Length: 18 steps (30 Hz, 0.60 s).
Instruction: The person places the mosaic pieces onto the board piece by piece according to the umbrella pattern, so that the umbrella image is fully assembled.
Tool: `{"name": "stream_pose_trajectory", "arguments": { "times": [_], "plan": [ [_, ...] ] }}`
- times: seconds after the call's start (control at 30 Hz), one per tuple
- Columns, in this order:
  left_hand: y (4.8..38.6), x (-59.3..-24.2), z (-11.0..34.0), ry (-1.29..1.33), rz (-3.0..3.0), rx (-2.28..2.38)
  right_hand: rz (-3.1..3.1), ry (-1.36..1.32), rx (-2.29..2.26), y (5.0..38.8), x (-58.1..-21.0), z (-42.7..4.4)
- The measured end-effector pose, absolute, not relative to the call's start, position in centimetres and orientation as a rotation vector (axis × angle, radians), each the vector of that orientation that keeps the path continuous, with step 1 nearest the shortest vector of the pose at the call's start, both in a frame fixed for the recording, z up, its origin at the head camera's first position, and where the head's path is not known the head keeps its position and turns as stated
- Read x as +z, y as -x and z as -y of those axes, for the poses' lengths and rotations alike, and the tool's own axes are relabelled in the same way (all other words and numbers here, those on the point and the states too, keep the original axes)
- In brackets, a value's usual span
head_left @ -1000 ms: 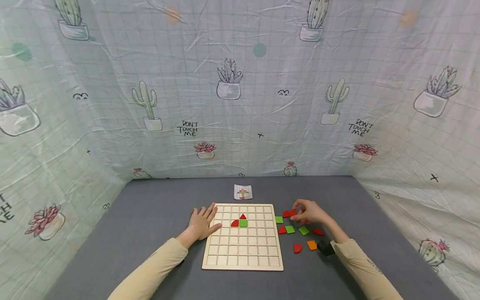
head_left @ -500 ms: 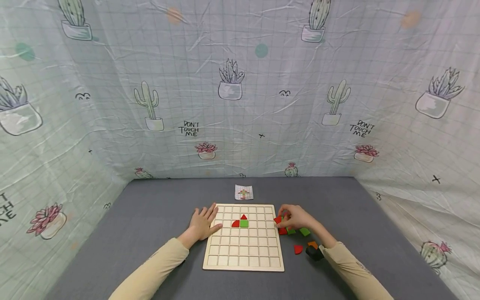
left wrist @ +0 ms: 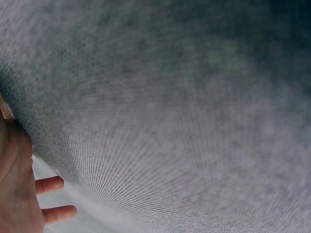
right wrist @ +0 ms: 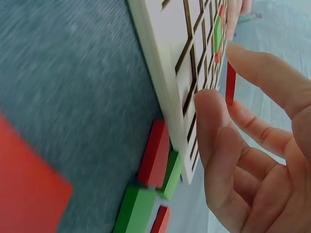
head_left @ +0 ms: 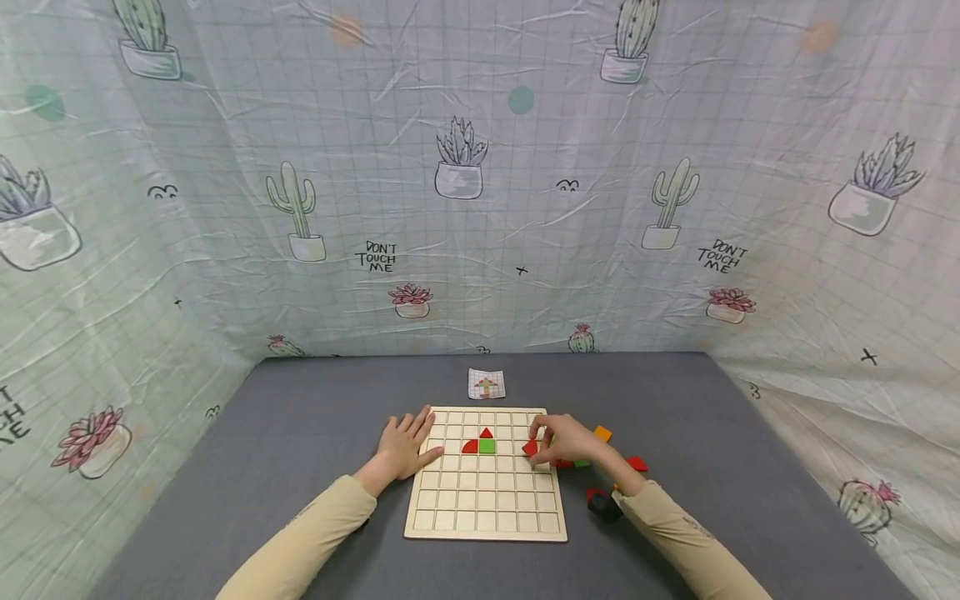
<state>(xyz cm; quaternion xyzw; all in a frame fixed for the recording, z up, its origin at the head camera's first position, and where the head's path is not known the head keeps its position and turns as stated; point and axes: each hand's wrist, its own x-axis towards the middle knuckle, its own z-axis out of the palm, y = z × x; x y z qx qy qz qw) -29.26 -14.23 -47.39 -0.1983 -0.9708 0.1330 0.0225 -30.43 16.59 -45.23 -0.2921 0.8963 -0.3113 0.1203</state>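
Observation:
My right hand (head_left: 567, 440) is over the right part of the wooden grid board (head_left: 486, 536), pinching a flat red piece (head_left: 530, 448) between thumb and fingers. In the right wrist view that red piece (right wrist: 231, 83) shows edge-on, above the board and apart from it. On the grid lie a red triangle (head_left: 486, 433), a red quarter-circle (head_left: 470, 447) and a green square (head_left: 487, 446). With fingers spread, my left hand (head_left: 402, 444) rests on the board's left edge. The left wrist view catches only part of the left hand (left wrist: 19, 179) beside grey cloth.
Right of the board are loose pieces, among them an orange one (head_left: 602, 433) and a red one (head_left: 637, 463); my right hand and arm partly hide others. A small pattern card (head_left: 486, 384) lies behind the board. Printed curtains (head_left: 480, 275) enclose the grey table (head_left: 337, 392).
My right hand has moved left from the loose pieces to above the board, carrying the red piece. An orange piece behind that hand has come into view. The left hand stays put.

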Motion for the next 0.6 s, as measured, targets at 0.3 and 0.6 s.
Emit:
{"name": "stream_pose_trajectory", "arguments": {
  "times": [0.3,0.6],
  "plan": [
    [29.4,-47.7,14.3,0.615,3.004,0.411,-2.540,0.822,-0.947,30.7,-45.2,-14.8],
    [29.4,-47.6,14.3,0.608,3.002,0.447,-2.556,0.805,-0.925,31.4,-45.3,-13.7]
  ]
}}
